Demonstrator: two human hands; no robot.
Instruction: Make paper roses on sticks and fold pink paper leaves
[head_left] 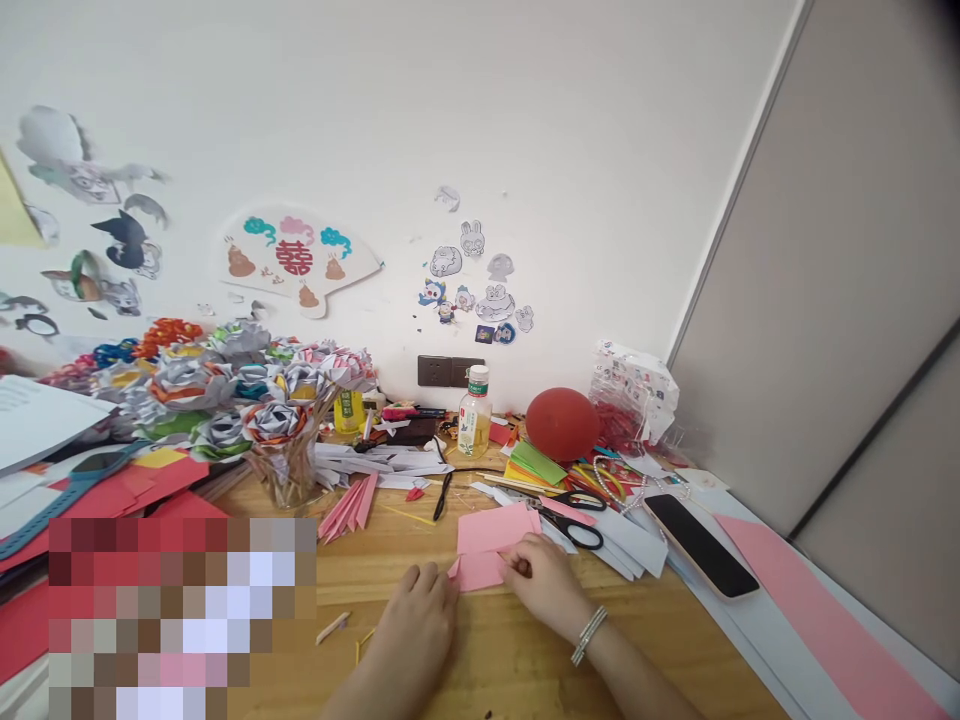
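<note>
While my right hand (546, 580) pinches the pink paper (489, 530) at its right side, my left hand (420, 614) bunches its fingers at the near left corner, grip hidden. Between them, it seems to run lengthwise toward the table's (645, 640) far edge.

My forearms (637, 668) run off the bottom edge. My left hand (417, 615) seems to hide its own thumb beside the pink paper (493, 530). Coarse squares (150, 640) blot out the lower left; I can't read the bottle (474, 418) lettering.
</note>
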